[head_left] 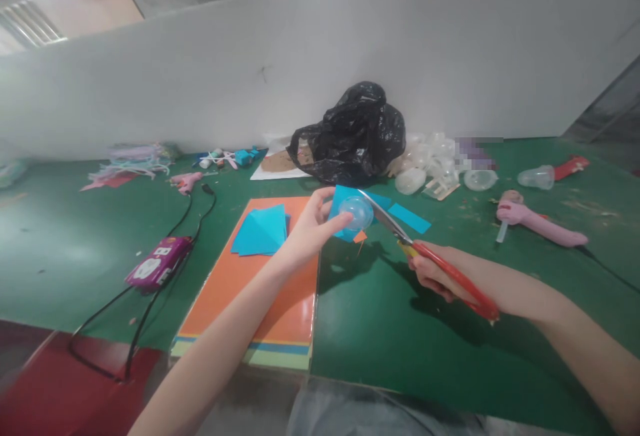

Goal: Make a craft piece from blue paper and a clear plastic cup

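My left hand [320, 223] pinches a piece of blue paper [341, 195] together with a round clear plastic lid [357, 213], the thumb pressing on the lid. In my right hand [433, 273] are red-handled scissors [450, 273]. Their blades reach up and left across the paper, close to the right side of the lid; how far apart the blades are is hard to see. A blue paper strip [410, 217] lies just beyond the blades. Below my left wrist, a small stack of blue paper squares [260, 229] rests on orange sheets [240, 289].
A black plastic bag [357, 133] stands at the back beside clear plastic cups [435, 163]. To the right lies a pink glue gun [543, 223] with a cord. A purple box [159, 263] and black cable are on the left of the green table [380, 343].
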Demonstrator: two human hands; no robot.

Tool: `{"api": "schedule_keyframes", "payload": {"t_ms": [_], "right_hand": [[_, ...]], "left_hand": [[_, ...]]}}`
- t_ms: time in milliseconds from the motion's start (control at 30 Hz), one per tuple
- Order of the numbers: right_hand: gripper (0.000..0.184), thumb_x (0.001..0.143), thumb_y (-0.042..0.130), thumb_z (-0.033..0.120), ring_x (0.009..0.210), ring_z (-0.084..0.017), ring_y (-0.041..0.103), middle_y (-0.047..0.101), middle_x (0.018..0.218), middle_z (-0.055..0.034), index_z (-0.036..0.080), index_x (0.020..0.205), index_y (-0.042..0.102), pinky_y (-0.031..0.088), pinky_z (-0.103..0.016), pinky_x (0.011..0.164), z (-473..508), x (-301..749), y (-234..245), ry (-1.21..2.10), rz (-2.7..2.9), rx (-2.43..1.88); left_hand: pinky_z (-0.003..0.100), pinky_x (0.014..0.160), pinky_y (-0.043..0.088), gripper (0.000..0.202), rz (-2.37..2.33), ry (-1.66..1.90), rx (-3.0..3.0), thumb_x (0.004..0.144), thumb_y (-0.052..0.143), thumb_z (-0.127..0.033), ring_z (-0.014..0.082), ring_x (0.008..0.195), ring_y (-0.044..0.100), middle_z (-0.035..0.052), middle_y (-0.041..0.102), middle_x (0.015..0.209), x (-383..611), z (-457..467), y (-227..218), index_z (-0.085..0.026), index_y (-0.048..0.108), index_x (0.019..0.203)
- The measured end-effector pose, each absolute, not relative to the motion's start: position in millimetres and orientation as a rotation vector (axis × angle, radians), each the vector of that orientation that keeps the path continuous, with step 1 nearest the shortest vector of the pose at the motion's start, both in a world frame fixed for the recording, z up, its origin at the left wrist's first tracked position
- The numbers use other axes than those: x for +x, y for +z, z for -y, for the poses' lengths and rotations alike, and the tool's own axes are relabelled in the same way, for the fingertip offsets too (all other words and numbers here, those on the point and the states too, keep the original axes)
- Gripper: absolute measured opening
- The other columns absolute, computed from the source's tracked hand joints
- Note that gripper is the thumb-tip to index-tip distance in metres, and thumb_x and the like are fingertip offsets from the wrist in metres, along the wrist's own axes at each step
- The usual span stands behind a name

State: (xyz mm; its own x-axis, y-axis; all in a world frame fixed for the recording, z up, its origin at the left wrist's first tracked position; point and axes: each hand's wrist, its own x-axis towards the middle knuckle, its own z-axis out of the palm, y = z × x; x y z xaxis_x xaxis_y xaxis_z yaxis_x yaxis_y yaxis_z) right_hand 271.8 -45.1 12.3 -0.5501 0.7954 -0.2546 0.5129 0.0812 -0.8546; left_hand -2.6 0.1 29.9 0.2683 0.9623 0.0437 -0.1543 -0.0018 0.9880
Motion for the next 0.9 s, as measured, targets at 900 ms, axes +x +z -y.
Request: {"api": "schedule_keyframes", "payload": {"t_ms": [900], "right_hand": [[0.041, 0.101, 0.054, 0.064, 0.060, -0.014, 0.042, 0.047, 0.071, 0.0056, 0.026, 0.087, 0.047, 0.042, -0.027, 0.058, 48.0, 270.8, 17.6, 1.419, 2.108, -1.384]], "left_hand": [[0.026, 0.068, 0.052, 0.055, -0.953, 1.089, 1.229, 0.078, 0.086, -0.038, 0.0167, 0.088, 0.068, 0.0037, 0.070, 0.109, -1.9, 0.8, 30.9, -0.024, 0.053, 0.120]]}}
